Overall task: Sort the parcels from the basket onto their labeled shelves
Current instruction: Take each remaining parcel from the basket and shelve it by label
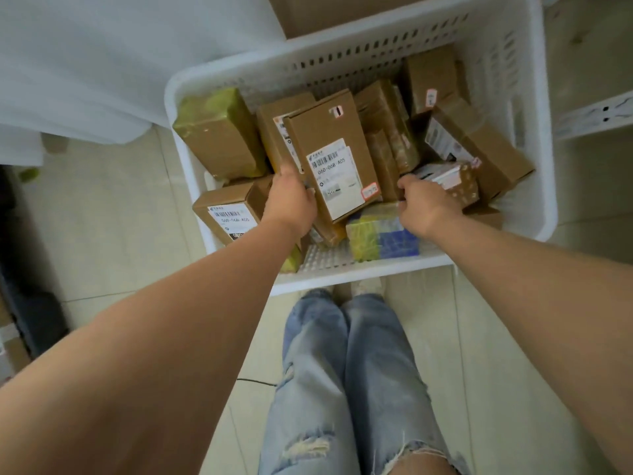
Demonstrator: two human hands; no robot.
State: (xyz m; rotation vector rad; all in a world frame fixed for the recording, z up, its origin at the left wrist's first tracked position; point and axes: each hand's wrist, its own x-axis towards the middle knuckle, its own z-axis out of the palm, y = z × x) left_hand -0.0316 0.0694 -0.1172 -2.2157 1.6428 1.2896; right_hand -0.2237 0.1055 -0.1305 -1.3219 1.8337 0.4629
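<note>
Both hands (291, 197) gripping parcel (334, 156)

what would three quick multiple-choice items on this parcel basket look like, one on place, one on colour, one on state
1. Where do the parcels lie?
A. on a shelf
B. in the white basket
C. on a chair

2. What colour is the wrapping of the parcel by the near basket wall, under the right hand?
A. red and black
B. all white
C. yellow-green and blue

3. What is the left hand doing?
A. hanging idle beside the leg
B. holding the edge of the labelled brown box
C. pressing flat on the floor

Key: 1 B, cartons are piled inside its slotted walls; 2 C, the wrapped parcel shows both colours; 3 B, its grip sits at the box's left edge.
</note>
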